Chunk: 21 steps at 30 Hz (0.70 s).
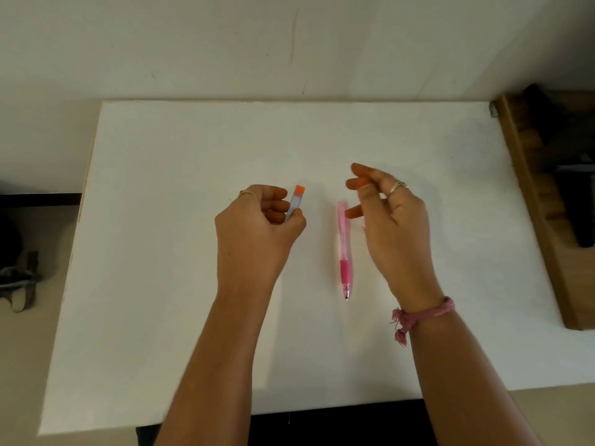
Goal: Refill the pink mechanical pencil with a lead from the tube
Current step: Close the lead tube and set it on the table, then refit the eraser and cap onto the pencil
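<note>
pencil: one pink mechanical pencil (344,249) lying flat on the white tabletop (161,284), tip toward the person, between the two hands, nobody touching it
tube: one lead tube (296,201), orange cap on, far end up
left hand (257,225): grip closed round the tube's lower end
right hand (391,214): fingers loosely spread just beside the pencil's top; whether it holds anything, cannot tell
progress: early; tube looks unopened, no lead visible, pencil still to load
counts: pencil 1, tube 1, hands 2

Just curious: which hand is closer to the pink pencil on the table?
Right hand: beside the translucent pink mechanical pencil's top end. Left hand is farther off, holding the orange-capped tube.
</note>
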Each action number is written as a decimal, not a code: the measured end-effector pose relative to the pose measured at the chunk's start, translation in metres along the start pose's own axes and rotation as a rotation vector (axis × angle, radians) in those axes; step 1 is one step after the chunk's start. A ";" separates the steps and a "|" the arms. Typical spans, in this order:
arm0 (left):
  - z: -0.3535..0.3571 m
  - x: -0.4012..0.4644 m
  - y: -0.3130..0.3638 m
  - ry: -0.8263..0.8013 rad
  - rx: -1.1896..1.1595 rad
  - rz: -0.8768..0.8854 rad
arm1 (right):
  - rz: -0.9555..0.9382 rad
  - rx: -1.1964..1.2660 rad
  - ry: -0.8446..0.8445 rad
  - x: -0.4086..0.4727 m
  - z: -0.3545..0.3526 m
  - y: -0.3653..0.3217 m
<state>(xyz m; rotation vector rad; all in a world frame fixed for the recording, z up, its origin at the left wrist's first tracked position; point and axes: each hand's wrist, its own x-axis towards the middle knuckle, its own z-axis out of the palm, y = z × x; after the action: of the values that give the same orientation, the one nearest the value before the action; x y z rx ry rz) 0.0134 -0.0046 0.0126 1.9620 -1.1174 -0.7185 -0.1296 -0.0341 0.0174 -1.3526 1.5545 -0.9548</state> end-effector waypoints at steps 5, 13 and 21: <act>0.011 -0.007 -0.001 -0.037 0.043 -0.074 | 0.067 -0.020 0.214 0.010 -0.016 0.015; 0.018 -0.008 -0.006 -0.134 0.200 -0.134 | 0.173 -0.057 0.187 0.016 -0.025 0.032; 0.016 -0.008 -0.001 -0.155 0.204 -0.157 | 0.241 -0.128 0.034 0.018 -0.037 0.035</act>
<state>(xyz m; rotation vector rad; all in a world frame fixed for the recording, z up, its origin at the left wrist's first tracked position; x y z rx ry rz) -0.0018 -0.0028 0.0038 2.2156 -1.1765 -0.8819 -0.1780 -0.0469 -0.0040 -1.2062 1.7841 -0.7441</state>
